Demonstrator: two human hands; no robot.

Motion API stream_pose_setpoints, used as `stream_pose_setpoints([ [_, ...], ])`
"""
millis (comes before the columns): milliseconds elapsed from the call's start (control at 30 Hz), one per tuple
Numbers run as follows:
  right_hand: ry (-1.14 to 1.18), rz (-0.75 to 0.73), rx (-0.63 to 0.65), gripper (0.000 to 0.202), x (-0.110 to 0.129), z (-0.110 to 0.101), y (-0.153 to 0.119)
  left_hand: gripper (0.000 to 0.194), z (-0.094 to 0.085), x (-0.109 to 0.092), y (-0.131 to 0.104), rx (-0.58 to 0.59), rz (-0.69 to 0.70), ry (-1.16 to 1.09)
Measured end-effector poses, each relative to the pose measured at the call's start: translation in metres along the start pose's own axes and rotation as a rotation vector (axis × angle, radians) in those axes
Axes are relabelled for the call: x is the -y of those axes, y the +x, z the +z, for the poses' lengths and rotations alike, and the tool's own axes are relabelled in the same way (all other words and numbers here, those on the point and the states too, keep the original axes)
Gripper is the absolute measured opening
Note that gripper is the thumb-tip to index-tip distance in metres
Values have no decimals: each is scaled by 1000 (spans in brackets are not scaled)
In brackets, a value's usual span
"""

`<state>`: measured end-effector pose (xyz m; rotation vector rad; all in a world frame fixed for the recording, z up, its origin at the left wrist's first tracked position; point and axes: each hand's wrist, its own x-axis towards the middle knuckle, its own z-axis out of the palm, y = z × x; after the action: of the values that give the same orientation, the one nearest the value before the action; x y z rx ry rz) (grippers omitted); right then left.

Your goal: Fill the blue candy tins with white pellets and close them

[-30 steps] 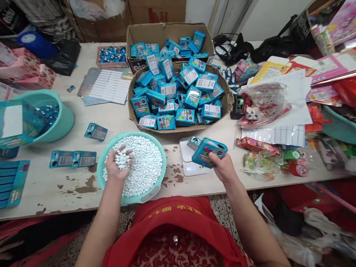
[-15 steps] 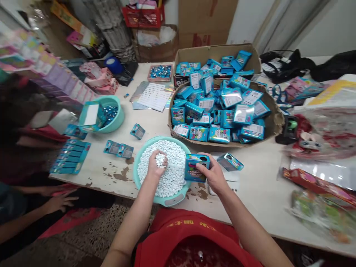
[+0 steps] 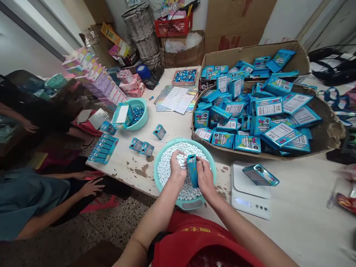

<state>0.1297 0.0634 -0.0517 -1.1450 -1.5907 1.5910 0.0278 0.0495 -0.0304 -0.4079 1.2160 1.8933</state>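
A round turquoise basin (image 3: pixel 157 168) full of small white candies (image 3: pixel 167 162) stands at the table's front edge. Above it, my left hand (image 3: pixel 178 165) is cupped around a handful of the candies, close to a blue candy box. My right hand (image 3: pixel 206 177) grips this blue candy box (image 3: pixel 192 174) from its right side. The box is upright, its narrow top with a dark round hole turned toward me. Another blue box (image 3: pixel 260 175) lies tilted on a white digital scale (image 3: pixel 250 207) to the right.
A cardboard carton (image 3: pixel 195 139) heaped with blue boxes stands behind the basin. Several small blue boxes (image 3: pixel 141 146) lie to the left, near a smaller turquoise bowl (image 3: pixel 143 121) of blue-wrapped pieces. A seated person's hand (image 3: pixel 91 186) is beyond the table's left edge.
My right hand has brought the blue box left over the basin and turned it narrow side up. My left hand, still holding candies, is now right beside it. The view has shifted left.
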Motion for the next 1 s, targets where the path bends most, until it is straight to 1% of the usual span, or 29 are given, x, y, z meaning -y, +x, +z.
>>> stream_pose_setpoints([
  [67,-19,-6,2,67,7,-1,-5,22,3,0,-4,-3,7,-26],
  [100,-23,15,12,71,10,-4,-5,21,4,-1,-7,10,1,-28],
  [133,-16,47,31,70,12,-9,-5,21,5,-2,-10,36,-17,-21],
  [233,62,125,108,53,15,-28,3,19,6,-11,-19,133,-90,-29],
  [300,77,121,142,51,16,-42,7,18,7,-21,-26,175,-122,-44],
  [333,50,94,151,50,17,-46,8,18,7,-25,-29,194,-112,-48],
  [400,-50,-3,163,45,20,-50,7,19,11,-32,-35,231,-35,-41],
  [467,-143,-126,162,37,24,-46,4,20,15,-33,-39,261,83,-19],
  [567,-196,-230,168,32,27,-37,0,21,21,-26,-40,230,241,44],
  [667,-242,-257,172,29,28,-33,0,23,22,-17,-37,196,343,99],
  [800,-293,-289,181,27,29,-35,1,28,22,-11,-33,166,426,162],
  [900,-296,-303,188,27,30,-34,2,29,24,-11,-32,157,455,190],
  [1000,-269,-261,190,27,32,-33,5,30,27,-13,-32,172,461,210],
])
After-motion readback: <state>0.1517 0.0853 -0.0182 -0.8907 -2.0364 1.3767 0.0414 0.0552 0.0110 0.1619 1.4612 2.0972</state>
